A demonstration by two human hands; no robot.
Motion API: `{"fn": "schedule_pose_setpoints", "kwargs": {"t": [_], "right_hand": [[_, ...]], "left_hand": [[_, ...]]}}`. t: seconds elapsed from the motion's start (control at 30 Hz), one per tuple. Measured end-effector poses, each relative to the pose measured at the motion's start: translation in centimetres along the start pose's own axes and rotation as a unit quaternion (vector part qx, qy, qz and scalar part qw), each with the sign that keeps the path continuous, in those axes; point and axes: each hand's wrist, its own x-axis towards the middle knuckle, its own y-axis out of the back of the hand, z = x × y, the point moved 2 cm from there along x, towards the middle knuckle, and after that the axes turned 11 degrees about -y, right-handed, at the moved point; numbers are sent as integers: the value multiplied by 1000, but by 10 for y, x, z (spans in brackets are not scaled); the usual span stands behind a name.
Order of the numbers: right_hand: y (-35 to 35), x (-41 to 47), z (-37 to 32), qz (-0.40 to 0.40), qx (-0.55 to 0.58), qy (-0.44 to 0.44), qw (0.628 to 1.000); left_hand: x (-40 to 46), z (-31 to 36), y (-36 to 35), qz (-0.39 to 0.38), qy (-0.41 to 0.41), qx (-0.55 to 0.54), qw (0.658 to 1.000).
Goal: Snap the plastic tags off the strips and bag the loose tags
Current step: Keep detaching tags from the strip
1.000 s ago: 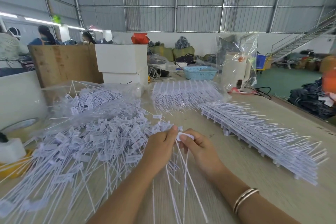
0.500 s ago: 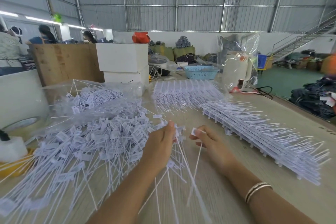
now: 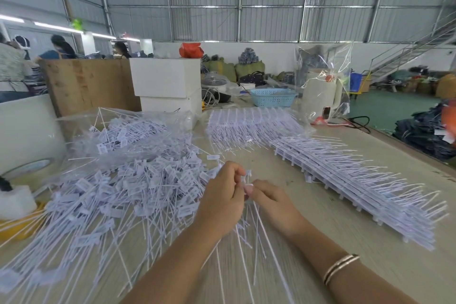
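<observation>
Both hands meet mid-counter, left hand (image 3: 223, 201) curled round a strip (image 3: 246, 224), right hand (image 3: 267, 201) fingers pinching its top tag (image 3: 247, 178); I'd twist close at the joint, then drop it on the loose tags (image 3: 138, 187) toward the left edge.

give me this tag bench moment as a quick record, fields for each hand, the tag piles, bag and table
left hand: left hand grips a bunch of tags
right hand: right hand pinches the tag strip held between both hands
loose tags: loose tags heaped left of the hands
unsnapped strips: stacked strips on the right
bag: clear bag behind the heap, part filled
table: wooden table
</observation>
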Motion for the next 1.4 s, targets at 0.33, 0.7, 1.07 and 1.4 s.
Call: {"fn": "schedule_pose_setpoints", "kwargs": {"t": [0.33,0.7,1.07,1.4], "right_hand": [[2,-1,0,-15,137,27,990],[2,-3,-1,-14,83,36,996],[20,5,12,101,157,-2,982],[6,8,9,123,-164,-75,976]], "left_hand": [[2,5,10,-56,7,176,983],[4,3,7,-22,44,-40,998],[7,-12,19,125,120,-128,977],[-1,22,2,35,-38,107,993]]}}
